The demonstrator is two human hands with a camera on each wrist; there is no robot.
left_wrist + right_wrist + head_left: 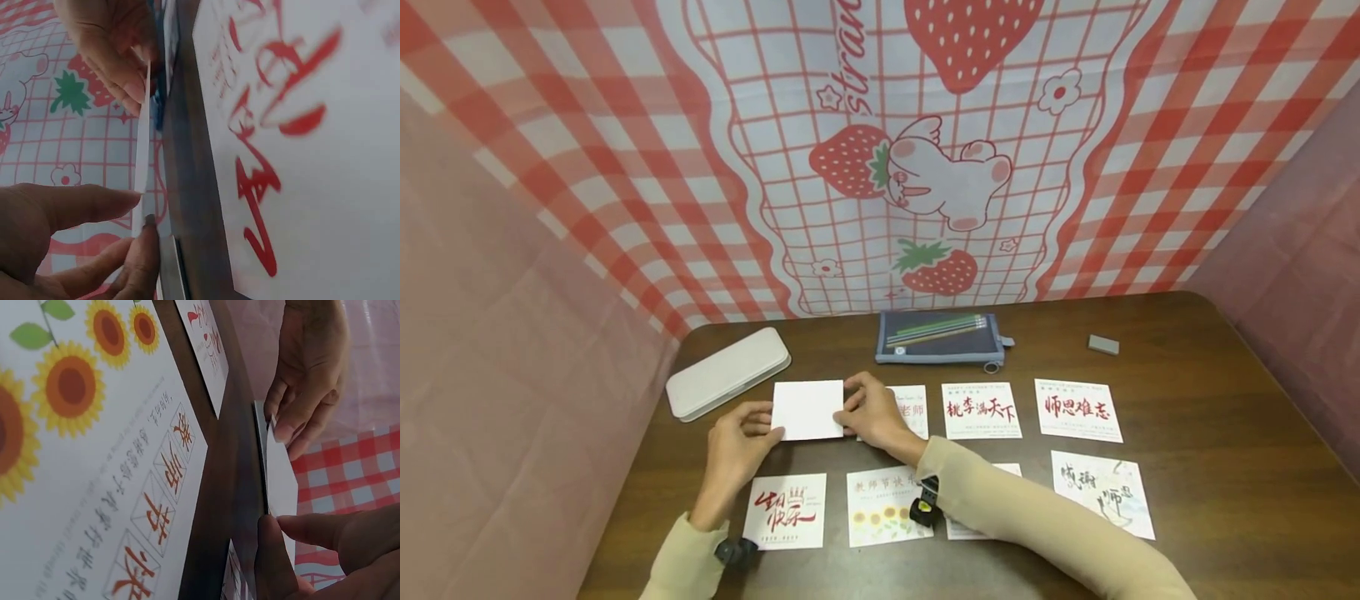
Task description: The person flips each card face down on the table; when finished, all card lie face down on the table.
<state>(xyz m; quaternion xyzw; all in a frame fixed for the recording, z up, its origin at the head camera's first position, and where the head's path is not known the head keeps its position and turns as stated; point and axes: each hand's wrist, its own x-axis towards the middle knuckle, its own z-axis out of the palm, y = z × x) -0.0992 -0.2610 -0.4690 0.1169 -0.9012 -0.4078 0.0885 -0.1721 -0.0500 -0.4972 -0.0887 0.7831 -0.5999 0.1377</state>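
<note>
A blank white card [808, 410] is held between both hands, its plain face toward the head camera. My left hand [741, 450] pinches its left side between thumb and fingers. On the right side, my right hand [880, 415] grips it the same way. The left wrist view shows the card [142, 150] nearly edge-on, raised off the table. Below it lie a card with red lettering [785, 511] and a sunflower card [889, 508]. My right hand partly covers another printed card [913, 402].
More printed cards lie to the right, including two red-lettered ones [981, 411] [1078, 410] and a black-lettered one [1101, 493]. My right sleeve overlaps another. Behind are a white case [728, 373], a mesh pouch [940, 337] with pencils and a grey eraser [1103, 344]. A curtain backs the table.
</note>
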